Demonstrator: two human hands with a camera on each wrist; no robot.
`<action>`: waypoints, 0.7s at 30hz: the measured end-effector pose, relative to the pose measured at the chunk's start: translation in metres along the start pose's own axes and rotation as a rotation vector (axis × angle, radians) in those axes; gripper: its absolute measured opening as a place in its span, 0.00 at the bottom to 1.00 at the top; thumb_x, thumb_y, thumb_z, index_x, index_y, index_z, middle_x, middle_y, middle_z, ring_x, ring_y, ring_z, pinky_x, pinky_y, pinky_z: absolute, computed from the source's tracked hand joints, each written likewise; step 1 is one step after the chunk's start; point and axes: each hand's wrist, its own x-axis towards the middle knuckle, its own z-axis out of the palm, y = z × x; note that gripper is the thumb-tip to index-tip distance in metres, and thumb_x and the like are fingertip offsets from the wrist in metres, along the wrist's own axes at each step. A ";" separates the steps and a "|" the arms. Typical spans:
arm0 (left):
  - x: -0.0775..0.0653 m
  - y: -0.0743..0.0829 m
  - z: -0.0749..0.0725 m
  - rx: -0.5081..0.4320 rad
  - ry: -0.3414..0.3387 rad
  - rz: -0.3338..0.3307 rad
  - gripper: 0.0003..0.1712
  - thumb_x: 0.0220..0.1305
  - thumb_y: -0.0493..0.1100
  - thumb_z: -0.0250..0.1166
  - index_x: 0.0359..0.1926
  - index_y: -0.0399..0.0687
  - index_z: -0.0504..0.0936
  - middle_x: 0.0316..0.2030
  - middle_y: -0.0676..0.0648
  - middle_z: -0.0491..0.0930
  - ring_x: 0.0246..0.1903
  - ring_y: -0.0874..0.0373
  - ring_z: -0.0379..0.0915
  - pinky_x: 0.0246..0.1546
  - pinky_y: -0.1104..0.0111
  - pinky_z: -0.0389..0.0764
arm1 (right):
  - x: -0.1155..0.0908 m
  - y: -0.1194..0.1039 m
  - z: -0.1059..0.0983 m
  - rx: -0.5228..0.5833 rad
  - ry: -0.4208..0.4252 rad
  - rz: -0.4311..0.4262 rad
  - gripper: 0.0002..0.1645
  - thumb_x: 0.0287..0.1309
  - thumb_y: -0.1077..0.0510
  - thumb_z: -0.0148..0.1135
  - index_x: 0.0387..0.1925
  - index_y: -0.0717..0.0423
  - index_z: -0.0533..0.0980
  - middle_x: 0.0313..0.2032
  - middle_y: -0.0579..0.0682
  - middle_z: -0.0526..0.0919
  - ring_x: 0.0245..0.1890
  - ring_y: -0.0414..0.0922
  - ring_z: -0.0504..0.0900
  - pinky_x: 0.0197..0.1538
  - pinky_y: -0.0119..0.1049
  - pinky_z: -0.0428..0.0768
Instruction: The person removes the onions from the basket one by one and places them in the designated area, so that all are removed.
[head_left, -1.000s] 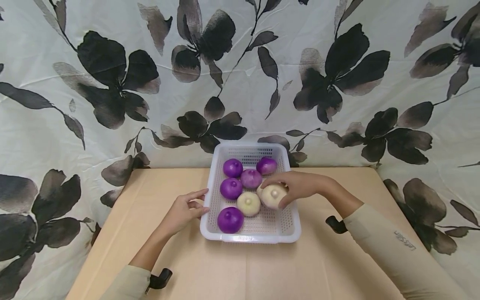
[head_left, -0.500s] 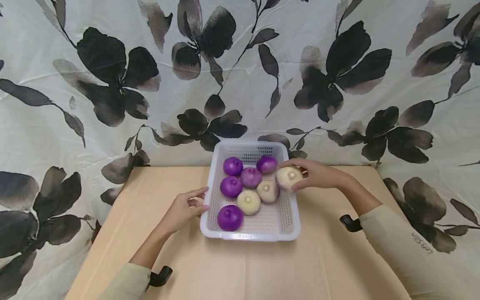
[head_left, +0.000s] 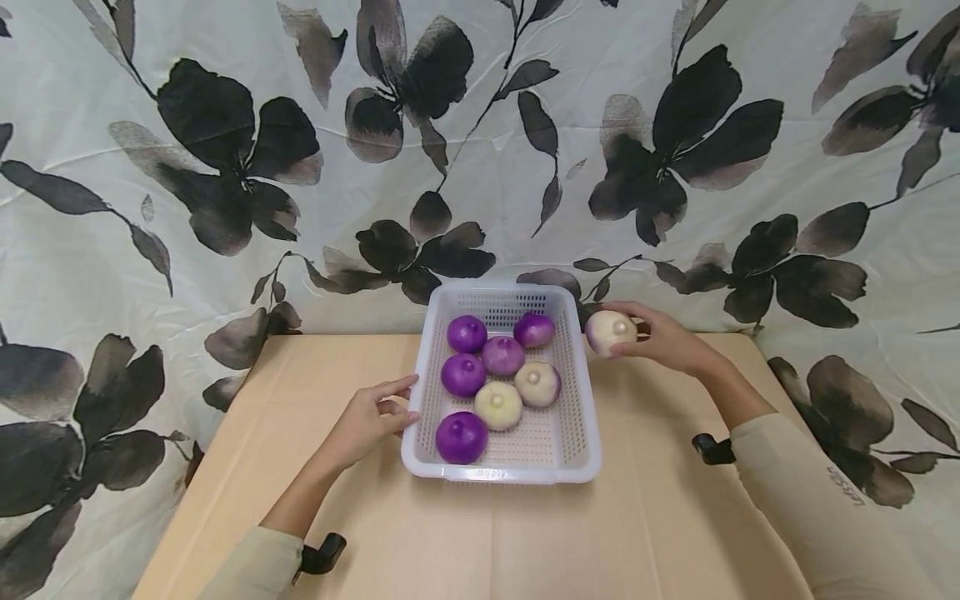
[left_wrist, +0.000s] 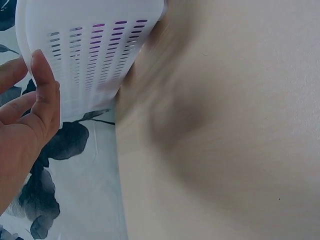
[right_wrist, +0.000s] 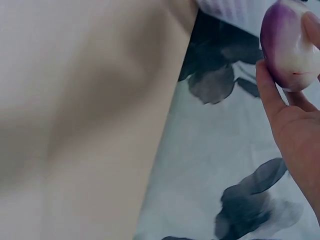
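Note:
A white slotted plastic basket (head_left: 573,450) stands on the table. My left hand (head_left: 372,423) touches its left side, the index finger at the rim and the thumb against the outer wall (left_wrist: 100,60). My right hand (head_left: 663,337) holds a white-and-purple onion (head_left: 611,333) between thumb and fingers, beyond the basket's right rim. In the right wrist view this onion (right_wrist: 287,45) shows a glossy purple side and a pale side. Inside the basket lie several purple onions (head_left: 462,375), a pale onion (head_left: 498,406) and a pale one with a purple edge (head_left: 537,384).
The light wooden table (head_left: 495,542) extends around the basket. Behind it hangs a white cloth (head_left: 525,192) with dark flower prints. The basket stands close to the table's back edge. A black wrist strap piece (head_left: 712,450) shows at the right sleeve.
My right hand has lifted the onion from the basket's right side and carried it rightward over the rim, uncovering the pale onion beneath it. The left hand and basket stay put.

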 end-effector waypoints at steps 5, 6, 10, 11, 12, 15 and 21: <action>0.000 0.001 -0.001 0.003 -0.006 0.002 0.36 0.58 0.36 0.68 0.68 0.42 0.68 0.52 0.34 0.72 0.35 0.56 0.82 0.33 0.63 0.88 | 0.001 0.013 -0.004 -0.006 0.079 0.052 0.45 0.55 0.56 0.70 0.71 0.50 0.60 0.66 0.57 0.64 0.53 0.56 0.76 0.44 0.27 0.79; -0.001 0.002 -0.001 0.001 -0.005 0.002 0.36 0.58 0.36 0.68 0.68 0.42 0.68 0.52 0.33 0.72 0.35 0.56 0.82 0.33 0.63 0.88 | 0.001 0.015 -0.004 -0.002 0.095 0.062 0.45 0.56 0.56 0.69 0.71 0.52 0.59 0.66 0.58 0.63 0.54 0.57 0.75 0.44 0.26 0.79; -0.001 0.003 -0.001 -0.015 -0.003 0.004 0.36 0.58 0.35 0.68 0.68 0.40 0.67 0.52 0.32 0.72 0.34 0.57 0.82 0.32 0.62 0.88 | 0.005 0.030 -0.005 0.017 0.171 0.114 0.45 0.57 0.56 0.68 0.72 0.54 0.57 0.67 0.61 0.62 0.56 0.58 0.72 0.44 0.25 0.75; -0.001 0.003 0.000 -0.021 -0.004 0.005 0.36 0.58 0.35 0.68 0.68 0.40 0.67 0.52 0.32 0.72 0.34 0.57 0.82 0.32 0.62 0.88 | 0.005 0.035 -0.005 0.020 0.185 0.129 0.45 0.57 0.56 0.68 0.72 0.54 0.57 0.67 0.62 0.62 0.57 0.59 0.71 0.44 0.25 0.74; -0.001 0.003 0.000 -0.023 -0.009 0.006 0.36 0.58 0.34 0.68 0.68 0.40 0.67 0.53 0.32 0.71 0.34 0.57 0.82 0.32 0.62 0.88 | 0.005 0.038 -0.004 0.026 0.200 0.147 0.45 0.58 0.55 0.68 0.72 0.54 0.57 0.66 0.64 0.63 0.58 0.59 0.69 0.44 0.26 0.73; 0.000 0.003 0.000 -0.013 -0.018 0.006 0.36 0.59 0.35 0.67 0.68 0.40 0.67 0.53 0.32 0.71 0.34 0.57 0.82 0.32 0.62 0.88 | 0.007 0.048 0.000 0.038 0.234 0.195 0.46 0.58 0.54 0.68 0.72 0.56 0.56 0.64 0.67 0.65 0.60 0.59 0.67 0.47 0.28 0.72; -0.001 0.002 0.000 -0.007 -0.015 -0.002 0.36 0.59 0.34 0.67 0.68 0.40 0.67 0.52 0.33 0.71 0.34 0.58 0.82 0.33 0.63 0.87 | 0.012 0.059 0.015 0.009 0.289 0.291 0.48 0.54 0.50 0.71 0.71 0.56 0.58 0.64 0.70 0.66 0.60 0.61 0.68 0.60 0.47 0.69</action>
